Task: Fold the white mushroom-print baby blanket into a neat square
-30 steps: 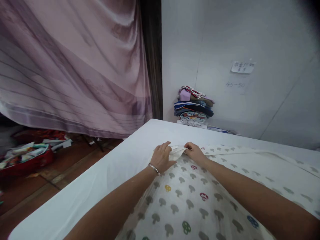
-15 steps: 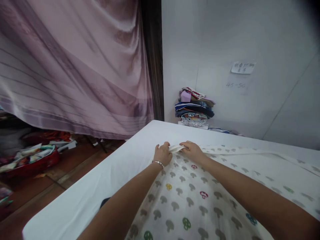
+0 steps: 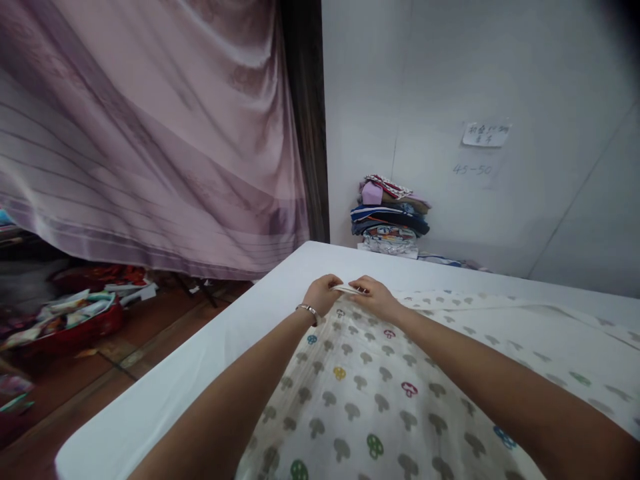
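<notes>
A white cloth [image 3: 360, 393] printed with grey and a few coloured mushrooms spreads over the white table [image 3: 200, 360] toward me and off to the right. My left hand [image 3: 324, 293], with a silver bracelet at the wrist, pinches the far edge of this cloth. Just to its right, my right hand [image 3: 375, 298] grips the same edge, its fingers curled over the hem. A short, slightly raised strip of hem runs between the two hands. Some fingertips are hidden by the cloth and hands.
A folded-fabric stack [image 3: 390, 217] stands behind the table against the white wall [image 3: 450, 80]. A large pink curtain [image 3: 200, 133] hangs at the left. Below it, a red basket [image 3: 105, 323] holding cloth sits on the brown floor. A paper note [image 3: 486, 135] is stuck to the wall.
My left hand has shifted slightly up and left and now holds the cloth's edge with turned fingers. My right hand has moved slightly left. More of the cloth's left side shows.
</notes>
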Motion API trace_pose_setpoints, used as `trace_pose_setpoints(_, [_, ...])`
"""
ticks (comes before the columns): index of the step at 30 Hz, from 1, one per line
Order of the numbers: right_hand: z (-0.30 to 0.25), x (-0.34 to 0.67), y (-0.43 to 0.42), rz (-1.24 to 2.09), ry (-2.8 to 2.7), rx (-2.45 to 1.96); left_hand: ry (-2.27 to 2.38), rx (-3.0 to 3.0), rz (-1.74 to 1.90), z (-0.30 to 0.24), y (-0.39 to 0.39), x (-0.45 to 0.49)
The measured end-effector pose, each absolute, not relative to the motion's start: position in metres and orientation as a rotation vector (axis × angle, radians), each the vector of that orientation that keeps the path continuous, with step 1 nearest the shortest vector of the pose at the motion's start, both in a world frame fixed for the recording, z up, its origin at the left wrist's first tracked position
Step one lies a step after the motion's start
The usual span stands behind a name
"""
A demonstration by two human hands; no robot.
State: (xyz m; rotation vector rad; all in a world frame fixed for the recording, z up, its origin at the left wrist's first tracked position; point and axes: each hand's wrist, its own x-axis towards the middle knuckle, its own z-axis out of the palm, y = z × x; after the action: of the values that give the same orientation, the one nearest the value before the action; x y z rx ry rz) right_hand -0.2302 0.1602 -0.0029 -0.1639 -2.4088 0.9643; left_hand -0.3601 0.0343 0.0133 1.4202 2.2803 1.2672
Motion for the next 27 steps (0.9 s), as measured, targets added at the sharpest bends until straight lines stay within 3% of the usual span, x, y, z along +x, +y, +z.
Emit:
trace_pose_setpoints(7, [0.010, -0.233, 0.160, 1.124, -2.364, -0.198, 2.141, 1.364, 1.317, 0.022, 0.037, -0.360])
trace_pose_setpoints(18, [0.021, -0.234, 0.159, 0.791, -2.307, -0.248, 2.066, 1.285, 1.242, 0.032, 0.036, -0.362])
trace_pose_setpoints(27, [0.032, -0.230, 0.167, 1.238, -2.353, -0.280, 2.073, 1.254, 1.249, 0.043, 0.042, -0.362])
